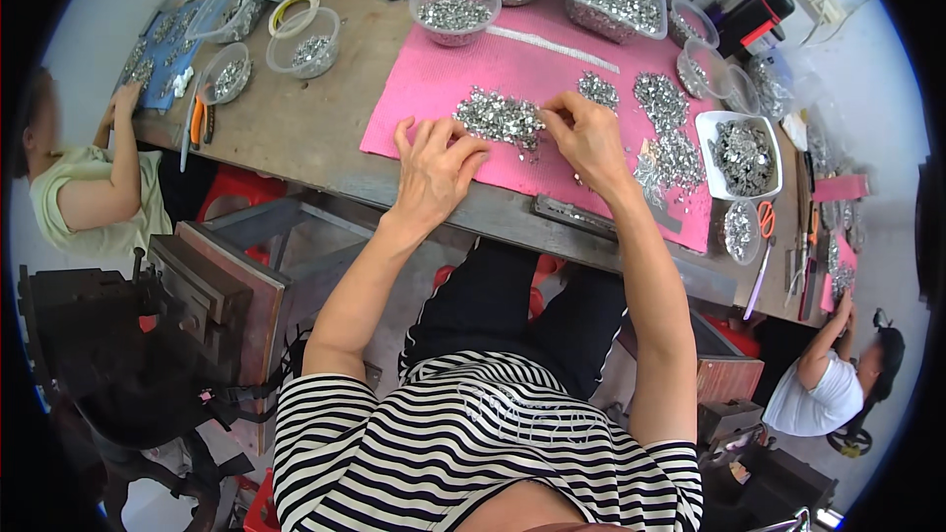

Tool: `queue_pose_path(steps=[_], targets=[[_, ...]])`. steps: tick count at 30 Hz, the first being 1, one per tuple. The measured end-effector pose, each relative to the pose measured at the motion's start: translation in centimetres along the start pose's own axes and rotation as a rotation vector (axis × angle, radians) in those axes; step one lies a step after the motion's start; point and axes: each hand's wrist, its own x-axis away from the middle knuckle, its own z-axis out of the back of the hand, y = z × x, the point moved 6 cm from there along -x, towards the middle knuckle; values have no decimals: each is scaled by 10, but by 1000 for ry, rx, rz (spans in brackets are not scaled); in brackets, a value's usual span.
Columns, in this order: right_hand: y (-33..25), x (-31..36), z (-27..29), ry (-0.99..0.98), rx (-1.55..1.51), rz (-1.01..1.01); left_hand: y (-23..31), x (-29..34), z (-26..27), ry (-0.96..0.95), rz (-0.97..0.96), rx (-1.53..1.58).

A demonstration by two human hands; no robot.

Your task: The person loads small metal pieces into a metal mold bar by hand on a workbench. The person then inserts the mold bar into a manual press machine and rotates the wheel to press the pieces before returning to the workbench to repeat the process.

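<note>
A loose heap of small shiny silver metal pieces [498, 118] lies on a pink ribbed mat [394, 118] before me. My left hand [434, 169] rests on the mat at the heap's near left side, fingers spread and bent, with nothing seen in it. At the heap's right edge my right hand [588, 140] has thumb and forefinger pinched together. Whatever is between those fingertips is too small to make out. Right of that hand lie more silver pieces, in a small pile [597, 90] and a longer, scattered pile [662, 103].
Clear tubs [453, 37] and a box [612, 36] of silver pieces stand along the mat's far side. A white dish [705, 130] sits at right, near orange-handled scissors [766, 220]. Orange-handled pliers [202, 123] lie left. Two other people work at either side.
</note>
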Motion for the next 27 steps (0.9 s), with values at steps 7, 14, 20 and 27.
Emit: queue_pose_path(steps=[7,14,20,27], targets=[[-7,22,23,-30,-60,-23,12,-2,-6,-31,75,135],[9,67,61,-43,-139,-237,39,3,-21,-137,272,518],[34,104,73,-71,328,-60,88,4,-44,-179,124,642],[43,115,80,-87,-43,-239,104,3,-51,-151,23,579]])
